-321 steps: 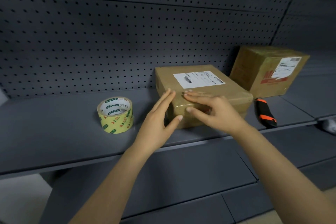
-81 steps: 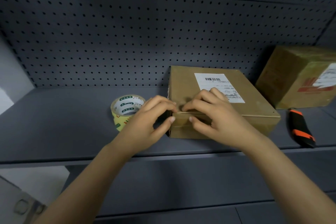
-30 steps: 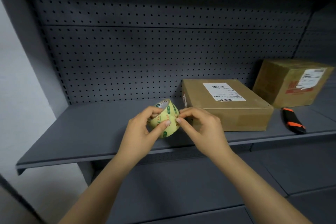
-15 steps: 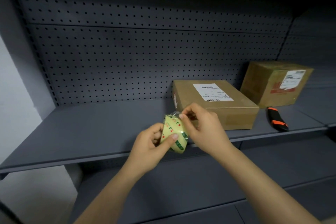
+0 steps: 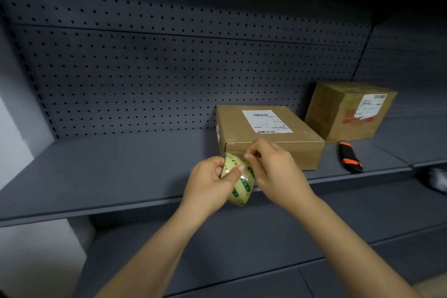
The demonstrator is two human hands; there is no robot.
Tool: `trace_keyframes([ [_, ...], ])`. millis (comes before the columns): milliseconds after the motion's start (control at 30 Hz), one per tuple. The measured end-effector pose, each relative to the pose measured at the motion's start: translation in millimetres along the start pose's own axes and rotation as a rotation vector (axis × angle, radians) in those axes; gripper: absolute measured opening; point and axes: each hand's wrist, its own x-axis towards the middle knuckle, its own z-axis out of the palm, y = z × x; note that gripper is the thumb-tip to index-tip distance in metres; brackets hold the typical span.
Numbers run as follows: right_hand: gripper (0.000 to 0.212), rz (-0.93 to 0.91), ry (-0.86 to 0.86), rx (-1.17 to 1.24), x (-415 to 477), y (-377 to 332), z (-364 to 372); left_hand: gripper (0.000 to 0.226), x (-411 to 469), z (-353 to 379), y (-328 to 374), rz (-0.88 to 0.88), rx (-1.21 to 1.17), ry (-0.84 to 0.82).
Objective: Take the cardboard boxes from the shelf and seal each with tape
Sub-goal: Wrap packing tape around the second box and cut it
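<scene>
Tape roll (image 5: pixel 238 181), yellowish with green patches and red letters too small to read apart from an "S", is held in the air just in front of the flat box (image 5: pixel 278 150), at its near left corner. The left hand (image 5: pixel 208 181) grips the roll, thumb across the outer band and fingers curled behind. The right hand (image 5: pixel 278 169) pinches at the roll's upper rim with thumb and forefinger, its other fingers curled.

On top of the flat box is a white label (image 5: pixel 266 121) with barcodes and fine print that cannot be read; its left side carries a small red-and-white mark. Right of it, apart, stands a taller box (image 5: pixel 348 111) with a white label and red printing, also unreadable. A black-and-orange knife (image 5: pixel 350 157) lies between them, nearer the front.

A few seconds ago the roll stood on the shelf left of the flat box and both hands pressed that box's front edge; now the roll is off the shelf.

Both boxes sit on a grey metal shelf (image 5: pixel 108 167) backed by a perforated panel (image 5: pixel 169 68). Another shelf (image 5: pixel 242 249) lies below, and a pale wall (image 5: pixel 12 143) shows far left.
</scene>
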Motion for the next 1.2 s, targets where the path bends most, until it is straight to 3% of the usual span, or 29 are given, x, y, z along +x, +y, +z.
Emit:
trace_keyframes([
  [200,0.006,-0.016,0.001,0.023,-3,16,-7,0.017,0,18,10,-0.026,-0.008,0.002],
  [367,0.006,-0.085,0.028,0.054,-2,17,-22,0.046,-1,26,8,-0.048,0.008,0.066],
  [433,0.005,-0.096,0.036,0.093,8,17,-32,0.038,1,28,10,-0.056,-0.041,0.079],
  [800,0.012,-0.144,-0.346,0.159,75,32,-45,0.016,-6,35,16,-0.099,-0.305,0.091],
  [1200,0.017,-0.048,-0.466,0.201,105,51,-30,0.026,1,42,18,-0.131,-0.259,0.144],
])
